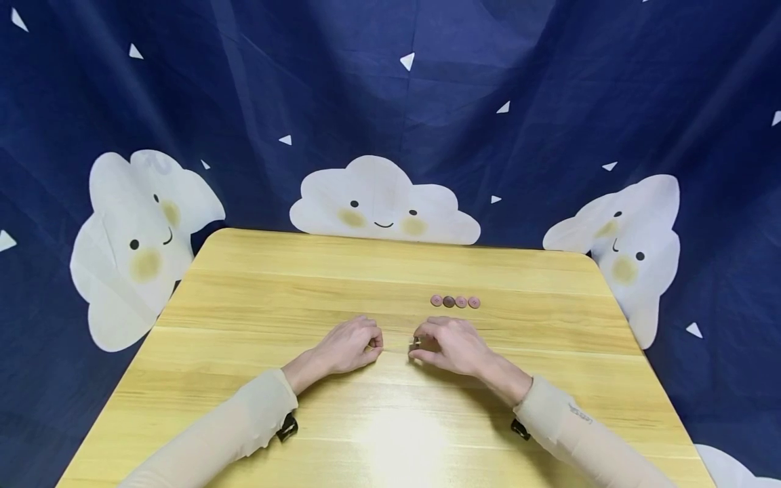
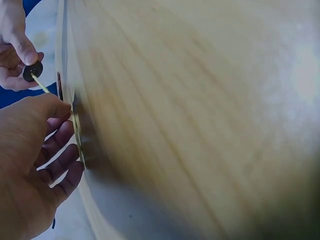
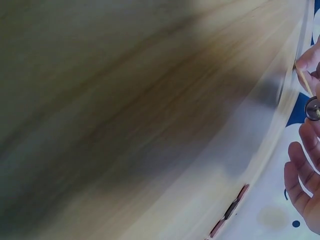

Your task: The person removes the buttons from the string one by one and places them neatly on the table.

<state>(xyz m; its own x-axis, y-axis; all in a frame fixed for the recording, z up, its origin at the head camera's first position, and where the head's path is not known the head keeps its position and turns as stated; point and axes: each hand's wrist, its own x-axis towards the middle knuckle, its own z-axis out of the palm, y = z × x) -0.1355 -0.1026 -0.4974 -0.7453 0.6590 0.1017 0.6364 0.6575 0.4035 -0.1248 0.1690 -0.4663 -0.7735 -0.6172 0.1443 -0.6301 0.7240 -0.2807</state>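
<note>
My left hand (image 1: 350, 344) pinches a thin pale cord (image 2: 41, 85) between thumb and forefinger, its other fingers loosely bent. Across from it, my right hand (image 1: 454, 344) holds a dark round button (image 2: 33, 71) between thumb and fingertips. The cord runs from the left fingertips to the middle of that button, plainest in the left wrist view. In the right wrist view the button (image 3: 313, 108) is cut by the frame's edge. Beyond the right hand, a row of buttons lies on the table: a dark button (image 1: 449, 301) among several pink ones (image 1: 461, 302).
Both hands are above a light wooden table (image 1: 293, 285), whose far edge meets a dark blue curtain (image 1: 366, 88) printed with white clouds (image 1: 384, 193). Bright glare lies on the table's near middle. A black strap (image 1: 287, 427) shows below the left sleeve.
</note>
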